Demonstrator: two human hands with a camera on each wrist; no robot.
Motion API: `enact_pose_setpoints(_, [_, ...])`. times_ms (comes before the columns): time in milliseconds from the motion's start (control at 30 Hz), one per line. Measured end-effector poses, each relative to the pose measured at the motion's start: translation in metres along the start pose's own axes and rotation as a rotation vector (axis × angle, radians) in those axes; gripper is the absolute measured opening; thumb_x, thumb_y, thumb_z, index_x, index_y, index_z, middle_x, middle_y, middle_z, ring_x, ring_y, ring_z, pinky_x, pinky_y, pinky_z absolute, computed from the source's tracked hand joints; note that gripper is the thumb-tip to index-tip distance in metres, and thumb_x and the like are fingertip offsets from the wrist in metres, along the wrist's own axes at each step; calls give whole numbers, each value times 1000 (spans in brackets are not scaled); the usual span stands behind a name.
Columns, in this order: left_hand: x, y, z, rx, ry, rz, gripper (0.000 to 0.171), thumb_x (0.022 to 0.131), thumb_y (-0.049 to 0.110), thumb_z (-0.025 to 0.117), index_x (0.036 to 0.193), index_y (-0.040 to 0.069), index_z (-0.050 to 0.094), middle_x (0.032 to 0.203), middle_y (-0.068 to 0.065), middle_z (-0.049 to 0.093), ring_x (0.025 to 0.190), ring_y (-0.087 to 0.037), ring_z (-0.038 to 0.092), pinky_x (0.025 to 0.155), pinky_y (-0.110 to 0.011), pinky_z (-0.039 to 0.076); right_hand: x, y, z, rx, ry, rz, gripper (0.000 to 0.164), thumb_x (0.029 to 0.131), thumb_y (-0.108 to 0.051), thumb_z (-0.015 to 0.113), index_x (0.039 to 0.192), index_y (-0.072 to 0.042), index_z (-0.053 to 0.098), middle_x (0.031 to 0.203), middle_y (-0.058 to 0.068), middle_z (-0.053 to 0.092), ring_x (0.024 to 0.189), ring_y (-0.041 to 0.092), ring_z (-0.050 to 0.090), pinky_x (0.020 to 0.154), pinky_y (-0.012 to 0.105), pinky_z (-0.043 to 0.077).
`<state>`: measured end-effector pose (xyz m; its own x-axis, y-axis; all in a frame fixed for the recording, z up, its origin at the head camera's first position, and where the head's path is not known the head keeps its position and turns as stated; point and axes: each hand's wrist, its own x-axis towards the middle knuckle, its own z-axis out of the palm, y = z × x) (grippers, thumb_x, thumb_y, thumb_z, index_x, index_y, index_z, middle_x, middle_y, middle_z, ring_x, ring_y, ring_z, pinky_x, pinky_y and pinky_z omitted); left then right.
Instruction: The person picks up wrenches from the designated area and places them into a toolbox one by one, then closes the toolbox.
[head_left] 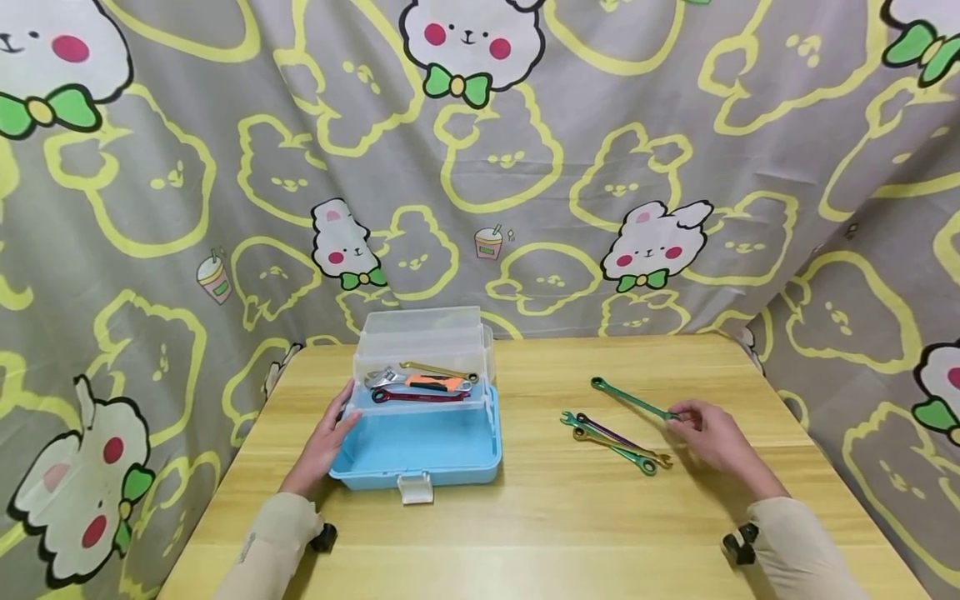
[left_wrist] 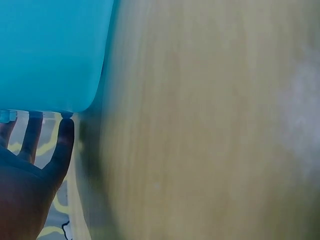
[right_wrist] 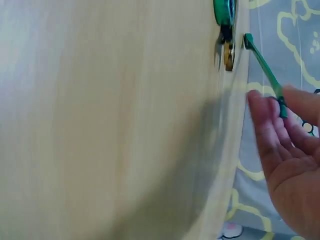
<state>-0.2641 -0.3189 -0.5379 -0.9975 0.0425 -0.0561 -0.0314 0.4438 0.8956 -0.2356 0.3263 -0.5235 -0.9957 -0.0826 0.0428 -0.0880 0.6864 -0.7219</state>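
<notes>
My right hand (head_left: 711, 435) pinches one end of a green ratcheting wrench (head_left: 632, 399) between thumb and fingers; the ring end points away to the left. In the right wrist view the wrench (right_wrist: 265, 70) slants out from the fingertips. Beside it on the table lies a small pile of crossed wrenches: a green wrench (head_left: 637, 461), a gold wrench (head_left: 592, 437) and a purple one (head_left: 611, 431). My left hand (head_left: 321, 450) touches the left side of a blue toolbox (head_left: 416, 479), its fingers fairly straight in the left wrist view.
The toolbox's clear lid (head_left: 420, 333) is raised. Behind clear plastic lie an adjustable wrench (head_left: 435, 382) with an orange and black handle, a red wrench (head_left: 420, 397) and a gold wrench (head_left: 435, 369). A patterned grey curtain (head_left: 525, 183) surrounds the wooden table (head_left: 555, 533).
</notes>
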Motion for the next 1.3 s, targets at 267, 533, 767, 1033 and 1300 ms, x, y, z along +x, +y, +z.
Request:
enact_pose_setpoints(267, [5, -1, -1, -15, -14, -33, 69, 110, 47, 45, 167, 39, 7, 176, -6, -1, 160, -46, 0, 120, -77, 6, 5, 6, -5, 455, -5, 116, 52, 107, -16, 58, 144, 18, 42, 104, 8, 79, 92, 8, 77, 86, 24, 61])
enact_pose_setpoints(533, [0, 1, 0, 1, -4, 5, 69, 108, 52, 46, 166, 43, 9, 176, -6, 2, 159, -47, 2, 119, -77, 7, 5, 0, -4, 678, 7, 204, 47, 104, -6, 60, 142, 17, 41, 96, -3, 78, 91, 10, 78, 89, 28, 60])
enact_pose_setpoints(767, [1, -2, 0, 9, -2, 23, 68, 109, 51, 44, 167, 41, 9, 176, -8, 2, 159, -49, 2, 119, -78, 8, 6, -8, -2, 794, 50, 183, 41, 105, -4, 57, 138, 15, 43, 93, -1, 79, 89, 10, 78, 89, 27, 60])
enact_pose_setpoints(1033, [-1, 0, 0, 9, -3, 13, 69, 109, 52, 43, 167, 41, 8, 176, -9, 1, 159, -49, 1, 119, -78, 7, 6, -10, -1, 852, 61, 102, 31, 106, -6, 56, 131, 9, 47, 95, 0, 78, 91, 11, 78, 88, 25, 60])
enact_pose_setpoints(1300, [-1, 0, 1, -20, -6, 7, 69, 109, 52, 45, 167, 41, 9, 176, -7, 3, 159, -47, 2, 120, -76, 8, 4, -14, -4, 960, 30, 61, 11, 107, -7, 54, 117, -6, 58, 97, 6, 77, 93, 15, 78, 90, 27, 60])
